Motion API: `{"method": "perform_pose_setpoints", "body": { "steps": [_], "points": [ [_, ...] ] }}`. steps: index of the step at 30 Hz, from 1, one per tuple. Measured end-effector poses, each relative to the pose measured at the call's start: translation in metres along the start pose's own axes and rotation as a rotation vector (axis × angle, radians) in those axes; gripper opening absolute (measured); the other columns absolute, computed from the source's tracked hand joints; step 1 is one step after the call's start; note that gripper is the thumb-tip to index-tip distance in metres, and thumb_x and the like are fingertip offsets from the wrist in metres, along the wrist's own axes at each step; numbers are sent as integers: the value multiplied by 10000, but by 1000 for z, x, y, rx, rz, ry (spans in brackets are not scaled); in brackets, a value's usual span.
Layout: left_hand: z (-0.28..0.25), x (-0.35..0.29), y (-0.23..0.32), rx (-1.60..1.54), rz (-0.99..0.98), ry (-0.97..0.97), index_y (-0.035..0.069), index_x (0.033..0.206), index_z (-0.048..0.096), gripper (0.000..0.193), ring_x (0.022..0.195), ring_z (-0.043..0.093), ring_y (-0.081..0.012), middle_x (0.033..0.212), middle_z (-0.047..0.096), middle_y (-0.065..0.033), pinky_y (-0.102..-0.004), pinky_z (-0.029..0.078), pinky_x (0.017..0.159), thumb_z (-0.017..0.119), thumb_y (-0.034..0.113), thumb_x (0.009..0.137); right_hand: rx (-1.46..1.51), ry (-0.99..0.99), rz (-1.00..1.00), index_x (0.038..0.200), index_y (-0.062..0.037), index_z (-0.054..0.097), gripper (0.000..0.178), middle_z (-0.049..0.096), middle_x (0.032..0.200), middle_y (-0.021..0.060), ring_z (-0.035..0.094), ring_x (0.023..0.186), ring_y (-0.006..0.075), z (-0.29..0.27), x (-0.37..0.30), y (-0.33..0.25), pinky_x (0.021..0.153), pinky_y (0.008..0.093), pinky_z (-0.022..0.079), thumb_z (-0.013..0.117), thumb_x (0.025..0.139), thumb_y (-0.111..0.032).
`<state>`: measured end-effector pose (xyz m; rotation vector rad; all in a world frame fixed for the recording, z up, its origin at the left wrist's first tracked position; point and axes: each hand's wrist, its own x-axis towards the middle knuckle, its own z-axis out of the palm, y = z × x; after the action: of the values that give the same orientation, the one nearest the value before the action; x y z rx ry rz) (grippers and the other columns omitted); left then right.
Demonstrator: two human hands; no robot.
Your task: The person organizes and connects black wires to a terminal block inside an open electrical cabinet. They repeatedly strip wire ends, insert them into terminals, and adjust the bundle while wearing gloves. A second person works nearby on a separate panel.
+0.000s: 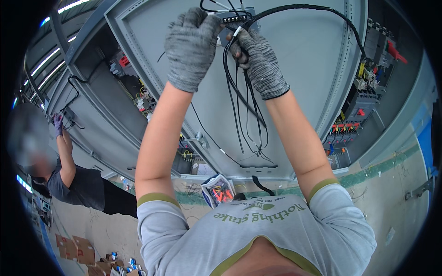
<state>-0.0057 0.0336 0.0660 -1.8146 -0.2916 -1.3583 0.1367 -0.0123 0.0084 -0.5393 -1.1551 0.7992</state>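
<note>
Both hands wear grey knit gloves and are raised to the panel of a grey cabinet door [152, 41]. My left hand [191, 53] is closed at the left end of a black terminal block [235, 19]; whatever its fingertips pinch is hidden. Just right of and below the block, my right hand [258, 62] is closed around black wires [231, 60], near a white sleeve [237, 31]. Loose ends of these wires dangle below in front of the panel. A thick black cable bundle [299, 6] arches from the block toward the door's right edge.
An open box of red and orange parts [219, 192] is below the door. Breakers [361, 110] fill the cabinet at right. At left, another person [76, 184] in purple gloves works at a neighbouring door. Cardboard boxes [76, 248] lie on the floor.
</note>
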Motion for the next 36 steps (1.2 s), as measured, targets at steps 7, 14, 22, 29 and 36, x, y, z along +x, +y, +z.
{"method": "perform_pose_setpoints", "body": {
  "steps": [7,14,22,29,36],
  "points": [
    [-9,-34,33,-306,-414,-167,41,944,617,159,753,645,-293,908,648,-126,-329,506,673,643,178,869,-9,-18,19,936,-73,600,188,597,695,8,492,523,65,-4,10,6,487,205,411,515,959,-239],
    [-9,-30,37,-342,-411,-192,30,1009,632,196,706,610,-267,838,639,-133,-350,490,660,627,175,877,-224,-31,-73,1074,-61,638,273,597,779,-11,531,620,80,-14,13,4,572,209,448,541,948,-283],
    [-18,-37,70,-1149,-1046,-187,7,1024,625,170,617,560,-76,795,614,-20,-241,480,565,622,121,898,-347,-172,17,1065,-25,656,339,646,819,40,591,672,86,-20,11,-25,598,210,501,574,923,-322],
    [-6,-39,66,-420,-404,-132,38,903,664,85,701,585,-289,889,602,-137,-336,499,680,645,88,838,-455,-230,38,1049,15,650,276,672,867,93,648,723,126,-31,12,-43,690,247,557,630,883,-204],
    [14,-40,66,-717,-527,71,24,962,586,95,651,564,-170,894,573,-87,-299,478,576,584,91,894,-603,-186,-27,961,-8,660,197,662,814,67,620,674,105,-24,8,-50,624,248,528,599,891,-181]
  ]
}}
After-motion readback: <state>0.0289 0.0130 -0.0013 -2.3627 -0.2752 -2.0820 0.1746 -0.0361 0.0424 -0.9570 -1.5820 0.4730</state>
